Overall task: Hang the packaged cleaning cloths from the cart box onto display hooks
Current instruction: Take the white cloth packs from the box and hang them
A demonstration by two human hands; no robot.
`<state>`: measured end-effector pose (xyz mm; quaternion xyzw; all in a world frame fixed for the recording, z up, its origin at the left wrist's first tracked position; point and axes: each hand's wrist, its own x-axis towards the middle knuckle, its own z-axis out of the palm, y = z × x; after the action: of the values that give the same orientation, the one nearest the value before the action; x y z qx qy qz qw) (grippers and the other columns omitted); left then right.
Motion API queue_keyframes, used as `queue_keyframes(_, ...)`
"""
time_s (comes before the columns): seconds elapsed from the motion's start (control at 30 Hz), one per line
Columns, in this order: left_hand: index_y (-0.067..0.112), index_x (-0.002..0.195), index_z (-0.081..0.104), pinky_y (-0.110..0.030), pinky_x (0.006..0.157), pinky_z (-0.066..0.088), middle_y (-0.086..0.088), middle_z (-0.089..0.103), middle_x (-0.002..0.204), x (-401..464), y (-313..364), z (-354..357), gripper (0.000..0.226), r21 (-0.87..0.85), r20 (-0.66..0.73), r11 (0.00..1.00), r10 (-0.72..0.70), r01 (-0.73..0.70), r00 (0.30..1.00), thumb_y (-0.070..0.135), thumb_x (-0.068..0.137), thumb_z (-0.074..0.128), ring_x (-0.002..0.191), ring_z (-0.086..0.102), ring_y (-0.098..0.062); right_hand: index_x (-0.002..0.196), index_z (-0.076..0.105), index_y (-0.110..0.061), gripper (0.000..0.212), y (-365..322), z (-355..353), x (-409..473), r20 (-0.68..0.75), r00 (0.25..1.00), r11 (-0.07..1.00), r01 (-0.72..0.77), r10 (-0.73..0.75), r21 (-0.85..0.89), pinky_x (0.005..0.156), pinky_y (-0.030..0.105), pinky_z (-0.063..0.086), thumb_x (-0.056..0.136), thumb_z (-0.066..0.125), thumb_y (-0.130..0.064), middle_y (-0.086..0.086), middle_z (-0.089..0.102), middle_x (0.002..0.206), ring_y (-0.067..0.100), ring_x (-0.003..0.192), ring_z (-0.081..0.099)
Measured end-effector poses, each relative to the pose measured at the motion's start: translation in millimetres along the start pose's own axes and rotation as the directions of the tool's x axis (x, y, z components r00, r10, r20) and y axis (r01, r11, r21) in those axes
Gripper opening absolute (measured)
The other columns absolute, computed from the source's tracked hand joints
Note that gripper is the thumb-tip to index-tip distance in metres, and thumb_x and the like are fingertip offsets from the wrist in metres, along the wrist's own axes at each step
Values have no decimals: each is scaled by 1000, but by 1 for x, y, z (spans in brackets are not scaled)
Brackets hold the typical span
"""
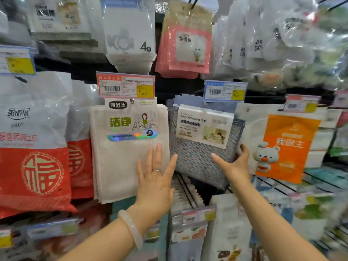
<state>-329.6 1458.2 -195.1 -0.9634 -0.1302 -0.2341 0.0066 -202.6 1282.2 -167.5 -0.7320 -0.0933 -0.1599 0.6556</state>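
A grey mesh pack labelled silver dishwashing cloth (199, 157) hangs tilted at the front of a row on a display hook, under a blue price tag (225, 90). My right hand (235, 164) grips its lower right corner, thumb across the front and fingers behind. My left hand (155, 178) lies flat and open, fingers spread, on the lower part of a beige cloth pack (120, 162) with green lettering that hangs to the left. The cart box is out of view.
Red and white bags (33, 147) hang at the left, an orange pack with a bear (282, 147) at the right. White and pink packs (185, 44) hang above. More packs and price tags fill the lower hooks.
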Motion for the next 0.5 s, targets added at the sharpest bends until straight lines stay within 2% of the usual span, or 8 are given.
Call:
queue_keyframes(0.07,40,133,-37,-54,109,-16,-3,-67,117,-1,0,1,104,-28,6,998,-59,59,998,44,85,56,112,-60,-24,136,33,-10,84,6,0,13,104,994,995,-51,42,85,91,38,48,68,82,-11,12,52,134,22,107,58)
queue_keyframes(0.13,40,136,-32,-56,110,-14,-2,-67,117,-2,-4,1,103,-58,9,993,-102,103,995,42,85,57,115,-57,-24,130,42,-10,65,12,-4,21,166,984,983,-91,65,157,80,34,49,74,74,0,15,58,126,19,93,60)
queue_keyframes(0.23,38,143,-22,-57,111,-11,-4,-63,120,-3,-12,0,97,-35,22,989,-142,142,990,39,86,57,119,-52,-26,132,44,-14,53,22,-15,31,232,969,979,-125,85,160,87,39,49,84,64,-3,12,60,125,24,102,60)
queue_keyframes(0.3,37,145,-17,-56,112,-9,-5,-56,130,-3,-14,1,94,-33,17,985,-167,167,986,36,87,57,127,-46,-28,132,44,-17,50,22,-27,37,263,961,985,-122,86,123,89,42,50,87,61,-5,8,61,121,25,103,61)
queue_keyframes(0.4,36,146,-13,-55,112,-9,-8,-45,142,-4,-14,4,93,-57,-6,981,-185,185,983,37,86,58,135,-38,-29,127,46,-17,44,14,-50,50,338,935,973,-171,110,156,75,37,52,88,59,-2,6,64,111,21,94,64)
queue_keyframes(0.5,34,148,-7,-52,113,-10,-6,-40,145,-6,-13,5,93,-165,-103,973,-177,159,979,43,83,60,130,-40,-20,120,53,-16,42,8,-72,71,457,878,954,-247,145,172,70,38,53,83,59,2,11,70,105,29,89,67)
